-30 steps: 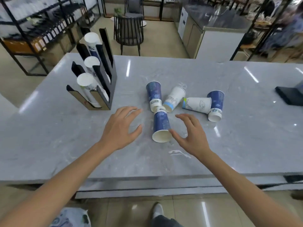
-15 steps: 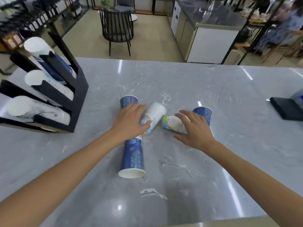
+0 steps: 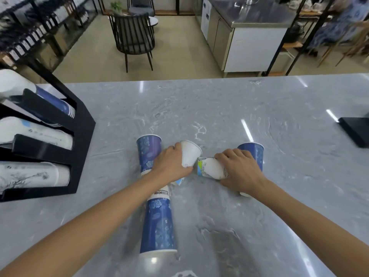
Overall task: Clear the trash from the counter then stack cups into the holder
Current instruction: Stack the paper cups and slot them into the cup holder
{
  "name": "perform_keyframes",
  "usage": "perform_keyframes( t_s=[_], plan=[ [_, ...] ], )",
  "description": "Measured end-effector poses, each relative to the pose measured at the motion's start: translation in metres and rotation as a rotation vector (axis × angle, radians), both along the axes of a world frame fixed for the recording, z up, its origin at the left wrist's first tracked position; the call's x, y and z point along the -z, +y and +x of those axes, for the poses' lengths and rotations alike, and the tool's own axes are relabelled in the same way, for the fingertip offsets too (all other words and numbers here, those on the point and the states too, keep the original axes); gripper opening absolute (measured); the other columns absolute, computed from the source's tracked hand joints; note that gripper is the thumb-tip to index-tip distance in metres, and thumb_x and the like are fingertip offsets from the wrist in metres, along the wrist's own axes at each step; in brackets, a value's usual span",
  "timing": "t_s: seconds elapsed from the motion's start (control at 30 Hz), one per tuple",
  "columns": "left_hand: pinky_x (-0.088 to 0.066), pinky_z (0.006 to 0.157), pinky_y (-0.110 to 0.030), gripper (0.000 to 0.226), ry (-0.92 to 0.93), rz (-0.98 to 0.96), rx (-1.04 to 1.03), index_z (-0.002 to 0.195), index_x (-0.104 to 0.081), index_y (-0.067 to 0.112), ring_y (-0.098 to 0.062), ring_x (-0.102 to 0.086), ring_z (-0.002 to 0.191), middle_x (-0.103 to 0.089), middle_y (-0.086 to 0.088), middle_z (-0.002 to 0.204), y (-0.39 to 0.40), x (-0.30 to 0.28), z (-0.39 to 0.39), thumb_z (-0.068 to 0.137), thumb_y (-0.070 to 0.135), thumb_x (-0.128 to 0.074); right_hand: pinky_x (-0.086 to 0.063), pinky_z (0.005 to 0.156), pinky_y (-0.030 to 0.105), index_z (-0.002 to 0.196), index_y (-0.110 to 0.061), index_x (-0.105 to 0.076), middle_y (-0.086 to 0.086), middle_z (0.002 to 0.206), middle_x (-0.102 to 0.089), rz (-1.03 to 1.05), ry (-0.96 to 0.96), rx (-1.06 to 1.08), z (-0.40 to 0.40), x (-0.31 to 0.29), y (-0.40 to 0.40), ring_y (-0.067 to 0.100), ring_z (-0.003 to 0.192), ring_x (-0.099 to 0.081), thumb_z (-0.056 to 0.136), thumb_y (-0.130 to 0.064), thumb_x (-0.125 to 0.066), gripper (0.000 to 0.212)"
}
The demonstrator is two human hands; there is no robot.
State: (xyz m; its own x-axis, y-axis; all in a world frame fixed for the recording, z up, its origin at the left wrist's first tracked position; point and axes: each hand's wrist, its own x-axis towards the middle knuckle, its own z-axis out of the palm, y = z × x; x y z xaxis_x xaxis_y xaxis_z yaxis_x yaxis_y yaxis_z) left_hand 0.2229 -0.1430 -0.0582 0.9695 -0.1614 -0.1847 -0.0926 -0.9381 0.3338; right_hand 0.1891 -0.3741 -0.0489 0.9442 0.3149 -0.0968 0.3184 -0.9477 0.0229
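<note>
Several paper cups lie on their sides on the grey marble counter point(image 3: 259, 120). My left hand point(image 3: 169, 166) wraps a white cup point(image 3: 190, 151) whose mouth points away from me. Beside it lies a blue cup point(image 3: 148, 151). My right hand point(image 3: 240, 169) closes over another white cup point(image 3: 209, 168) with a green and blue print, next to a blue cup point(image 3: 253, 152). A long blue cup point(image 3: 157, 224) lies nearest me, mouth toward the counter's front. The black cup holder point(image 3: 79, 136) stands at the left with three rows of stacked cups.
A black flat device point(image 3: 355, 130) rests at the counter's right edge. Beyond the counter stand a black chair point(image 3: 133, 35) and a steel-topped cabinet point(image 3: 253, 43). Shelving with bottles lines the far left.
Both hands moved forward from hovering over the cups to closing on them: the left on a white cup, the right on the printed white cup. The camera came closer to the counter.
</note>
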Motion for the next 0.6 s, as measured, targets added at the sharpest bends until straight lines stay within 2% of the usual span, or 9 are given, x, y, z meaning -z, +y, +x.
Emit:
perform_keyframes(
  t_s=[0.23,0.43,0.6],
  plan=[
    [-0.05,0.085,-0.038,0.069,-0.009,-0.05,-0.003,0.122,-0.048,0.018,-0.033,-0.062,0.113,-0.061,-0.006,0.124,0.003,-0.006,0.023,0.066,0.047,-0.075,-0.042,0.098,0.039,0.138,-0.032,-0.052,-0.005,0.131,-0.056,0.074,0.006,0.026,0.007,-0.012,-0.006,0.023,0.12,-0.052,0.075,-0.039,-0.076,0.068],
    [-0.049,0.089,-0.036,0.08,-0.06,-0.142,0.113,0.133,-0.05,0.022,-0.025,-0.059,0.112,-0.061,0.0,0.123,0.015,-0.035,0.037,0.062,0.044,-0.081,-0.05,0.092,0.044,0.133,-0.029,-0.06,-0.001,0.123,-0.062,0.135,-0.108,0.013,0.005,-0.037,-0.02,0.03,0.112,-0.059,0.063,-0.03,-0.08,0.073],
    [-0.049,0.096,-0.04,0.088,-0.163,-0.084,0.209,0.145,-0.041,0.03,-0.023,-0.053,0.122,-0.054,0.006,0.137,0.032,-0.065,0.032,0.065,0.039,-0.077,-0.048,0.092,0.044,0.132,-0.026,-0.061,0.001,0.125,-0.063,0.157,-0.206,-0.001,-0.002,-0.057,-0.022,0.033,0.116,-0.057,0.062,-0.027,-0.082,0.073]
  ],
)
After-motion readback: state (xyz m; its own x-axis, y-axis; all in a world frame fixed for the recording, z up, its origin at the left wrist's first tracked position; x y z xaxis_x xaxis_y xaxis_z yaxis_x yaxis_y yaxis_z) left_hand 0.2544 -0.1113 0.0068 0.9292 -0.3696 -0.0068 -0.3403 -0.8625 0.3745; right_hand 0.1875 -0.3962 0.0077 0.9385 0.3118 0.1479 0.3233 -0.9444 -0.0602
